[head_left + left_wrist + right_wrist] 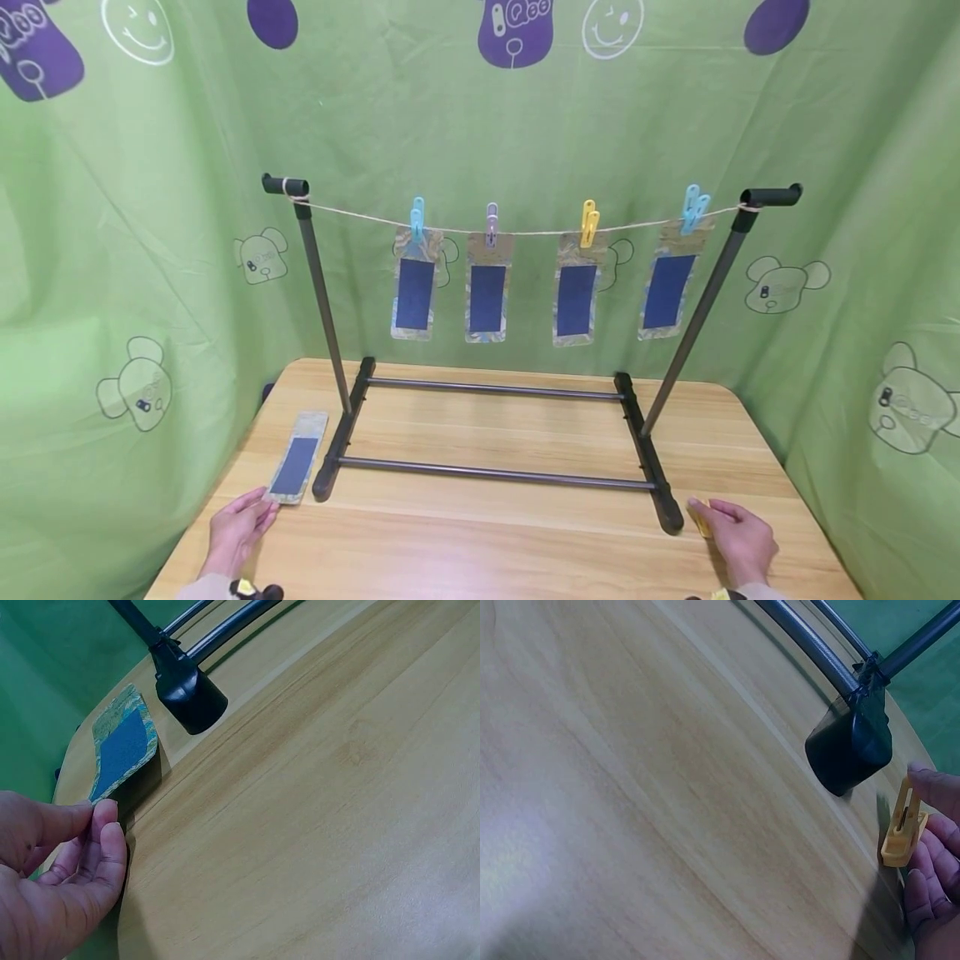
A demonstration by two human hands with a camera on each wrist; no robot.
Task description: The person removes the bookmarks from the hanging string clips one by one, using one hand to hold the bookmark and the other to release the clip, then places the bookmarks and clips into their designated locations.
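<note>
At the table's left side, my left hand (pixel 237 527) pinches the near corner of a patterned strip (pixel 296 463) with a dark blue panel. In the left wrist view that strip (pixel 124 744) is lifted at its near end, between thumb and fingers. On the right, my right hand (pixel 738 537) holds a yellow clothespin (pixel 702 520) by thumb and fingers. The right wrist view shows this clothespin (pixel 904 829) just above the wood. Similar strips hang from a string (pixel 536 233), clipped by a blue clothespin (pixel 417 220), a purple one (pixel 492 225), a yellow one (pixel 589 223) and blue ones (pixel 693 208).
A black rack stands on the wooden table (pixel 450 533), with a left post (pixel 322 300), a right post (pixel 697 333) and a front crossbar (pixel 495 475) low over the tabletop. Its feet lie close to both hands. A green printed curtain (pixel 480 125) surrounds the table's back and sides.
</note>
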